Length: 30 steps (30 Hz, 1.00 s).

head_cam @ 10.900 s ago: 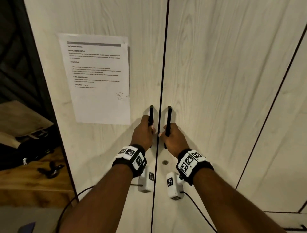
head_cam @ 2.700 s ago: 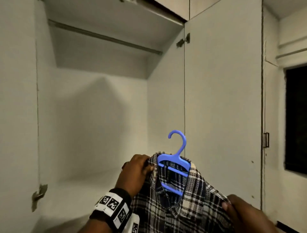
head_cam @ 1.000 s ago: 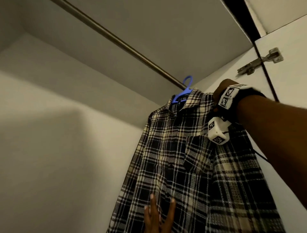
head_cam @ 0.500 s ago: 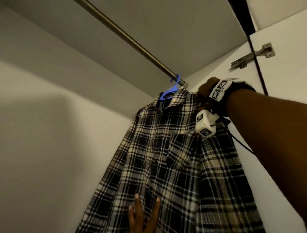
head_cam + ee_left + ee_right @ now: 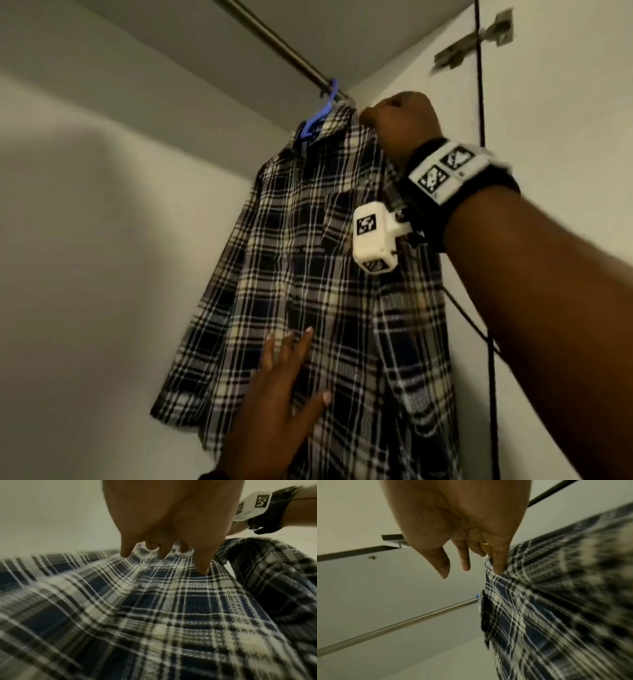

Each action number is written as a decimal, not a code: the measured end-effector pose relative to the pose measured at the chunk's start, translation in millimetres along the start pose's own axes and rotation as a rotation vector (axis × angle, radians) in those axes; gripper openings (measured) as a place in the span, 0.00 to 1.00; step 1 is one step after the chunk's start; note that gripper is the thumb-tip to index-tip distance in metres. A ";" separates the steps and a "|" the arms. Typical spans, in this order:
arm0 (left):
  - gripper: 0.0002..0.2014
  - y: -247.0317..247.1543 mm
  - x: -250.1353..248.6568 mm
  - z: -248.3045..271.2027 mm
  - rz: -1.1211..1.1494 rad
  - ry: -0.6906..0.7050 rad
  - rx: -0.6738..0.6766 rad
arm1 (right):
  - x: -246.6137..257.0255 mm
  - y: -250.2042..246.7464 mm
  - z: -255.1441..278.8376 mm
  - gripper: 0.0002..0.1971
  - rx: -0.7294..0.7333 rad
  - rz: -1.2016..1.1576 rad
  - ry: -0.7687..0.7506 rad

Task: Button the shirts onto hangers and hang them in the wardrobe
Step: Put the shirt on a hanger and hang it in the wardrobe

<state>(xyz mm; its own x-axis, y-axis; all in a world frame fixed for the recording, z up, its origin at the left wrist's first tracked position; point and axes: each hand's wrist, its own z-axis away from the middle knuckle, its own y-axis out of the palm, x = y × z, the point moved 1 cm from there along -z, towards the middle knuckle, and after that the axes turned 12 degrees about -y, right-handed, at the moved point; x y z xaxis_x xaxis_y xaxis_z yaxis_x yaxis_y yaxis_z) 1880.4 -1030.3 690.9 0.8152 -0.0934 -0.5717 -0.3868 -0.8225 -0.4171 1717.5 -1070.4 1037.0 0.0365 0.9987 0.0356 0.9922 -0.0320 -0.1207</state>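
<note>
— What are your hands doing right now?

— My left hand (image 5: 274, 404) lies flat against the lower front of the plaid shirt (image 5: 308, 274), fingers (image 5: 200, 561) straight and a little spread, tips pressing the cloth. It holds nothing; it only touches.

— And the right one?

— My right hand (image 5: 397, 126) is up at the shoulder of the shirt, just beside the collar. From the head view it looks bunched, but the right wrist view shows the fingers (image 5: 498, 561) extended and loosely apart, one fingertip touching the edge of the cloth, the thumb and another finger free in the air. I am not pinching anything that I can see.

— Where is the shirt?

— It hangs on the blue hanger (image 5: 318, 116), whose hook is over the metal rail (image 5: 274, 37) at the rail's right end, close to the wardrobe's right side wall (image 5: 445, 85). The shirt falls down along that wall, its front turned towards me.

— What is around it?

— Pale inner panels: the back wall (image 5: 102, 240) to the left of the shirt, and the top panel above the rail. A metal hinge (image 5: 472, 48) sits at the upper right, on the door edge, and a black cable (image 5: 486, 342) runs down from my right wristband (image 5: 448, 171).
</note>
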 end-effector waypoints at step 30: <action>0.09 -109.6 -213.3 748.4 -0.253 -1.328 -0.510 | 255.2 -95.4 665.0 0.08 1.196 -1.317 0.595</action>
<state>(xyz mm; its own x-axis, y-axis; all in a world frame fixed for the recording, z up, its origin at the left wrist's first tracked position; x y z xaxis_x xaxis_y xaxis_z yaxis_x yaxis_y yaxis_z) 1426.2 -500.3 329.8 -0.2675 0.4298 -0.8624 0.1290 -0.8710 -0.4741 1552.8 -786.0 397.9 -0.2895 0.2056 0.9348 -0.1725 0.9495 -0.2622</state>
